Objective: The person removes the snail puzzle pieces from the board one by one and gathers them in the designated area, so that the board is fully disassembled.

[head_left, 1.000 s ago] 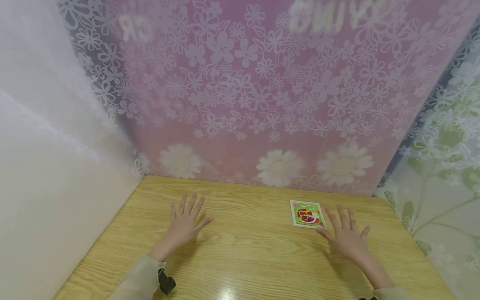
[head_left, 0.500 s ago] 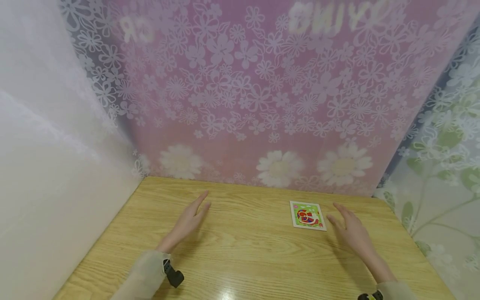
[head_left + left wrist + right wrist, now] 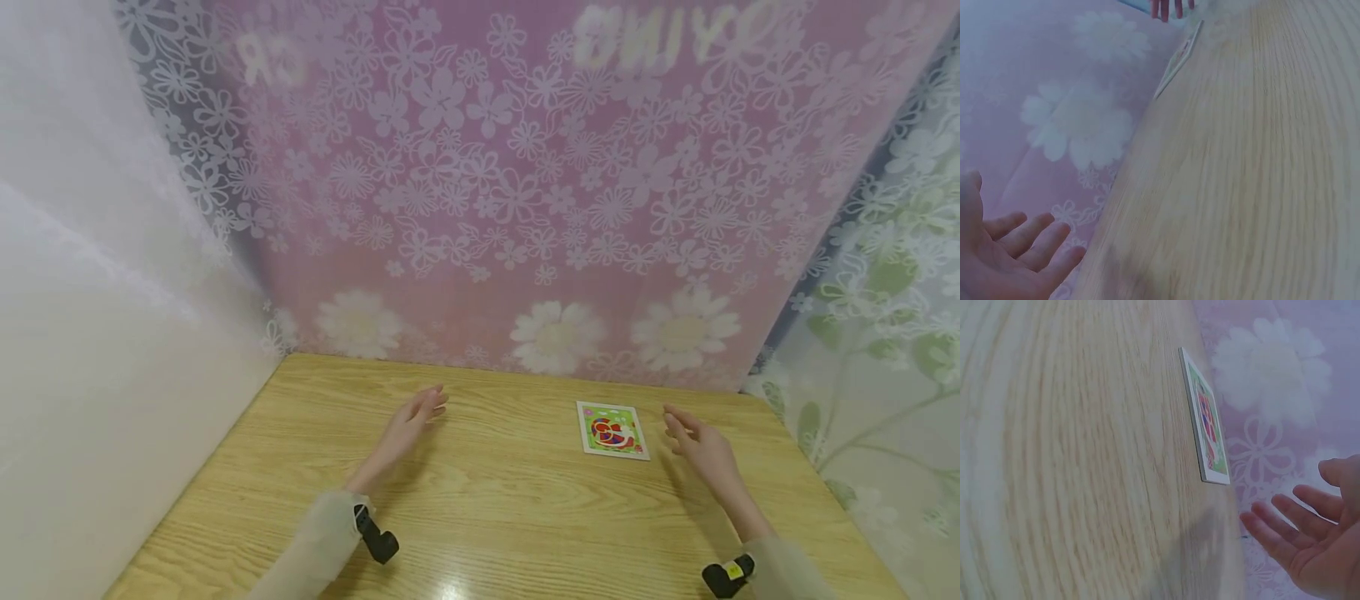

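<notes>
- The picture card [image 3: 612, 430] is lying flat on the table [image 3: 487, 517], toward the back right; its thin white edge is probably offering a better hold than its printed face.
- The right hand [image 3: 703, 450] is hovering just beside the card, not touching it, fingers loosely spread, pinching nothing; for a sure grip, thumb and fingers should be meeting opposite edges.
- The left hand [image 3: 405, 425] is hovering well apart, fingers relaxed and slightly bent, holding nothing; it could usefully be steadying the card against sliding.
</notes>
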### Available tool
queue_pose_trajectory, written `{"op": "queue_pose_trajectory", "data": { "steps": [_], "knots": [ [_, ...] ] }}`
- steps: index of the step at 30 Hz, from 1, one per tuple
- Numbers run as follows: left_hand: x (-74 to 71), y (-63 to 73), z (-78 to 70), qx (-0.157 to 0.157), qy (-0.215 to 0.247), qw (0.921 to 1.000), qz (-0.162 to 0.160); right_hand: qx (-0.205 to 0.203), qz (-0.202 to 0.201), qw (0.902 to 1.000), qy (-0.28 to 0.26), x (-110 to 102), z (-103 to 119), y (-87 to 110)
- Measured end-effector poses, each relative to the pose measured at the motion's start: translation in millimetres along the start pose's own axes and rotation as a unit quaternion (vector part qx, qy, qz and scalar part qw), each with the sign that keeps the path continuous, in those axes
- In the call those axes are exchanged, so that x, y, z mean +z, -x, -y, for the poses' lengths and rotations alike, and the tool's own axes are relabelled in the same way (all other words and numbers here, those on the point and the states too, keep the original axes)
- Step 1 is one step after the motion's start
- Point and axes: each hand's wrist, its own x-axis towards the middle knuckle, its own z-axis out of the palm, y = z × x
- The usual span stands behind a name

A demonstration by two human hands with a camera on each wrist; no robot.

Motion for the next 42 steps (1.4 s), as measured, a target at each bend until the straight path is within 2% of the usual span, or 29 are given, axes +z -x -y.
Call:
{"op": "queue_pose_trajectory", "data": {
  "steps": [6, 12, 19, 27, 34, 42],
  "knots": [
    [16.3, -11.1, 1.5, 0.003, 0.063, 0.9974, 0.036, 0.026, 0.023, 0.992, -0.122, 4.5, -10.4, -10.8],
    [35.7, -20.2, -1.0, -0.01, 0.097, 0.9935, 0.059, 0.058, 0.05, 0.9831, -0.166, 11.6, -14.1, -22.5],
    [60.1, -29.9, -2.8, -0.035, 0.107, 0.9923, 0.052, 0.113, 0.067, 0.9753, -0.177, 17.6, -13.7, -32.9],
    [84.1, -37.1, -5.6, -0.063, 0.118, 0.9891, 0.062, 0.146, 0.071, 0.9724, -0.168, 19.4, -9.9, -42.4],
    [98.6, -41.7, -5.0, -0.082, 0.114, 0.9877, 0.069, 0.141, 0.076, 0.9763, -0.145, 20.0, -10.8, -45.9],
    [111.6, -46.3, -4.4, -0.094, 0.126, 0.9857, 0.06, 0.151, 0.082, 0.9746, -0.143, 22.5, -10.9, -50.7]
  ]
}}
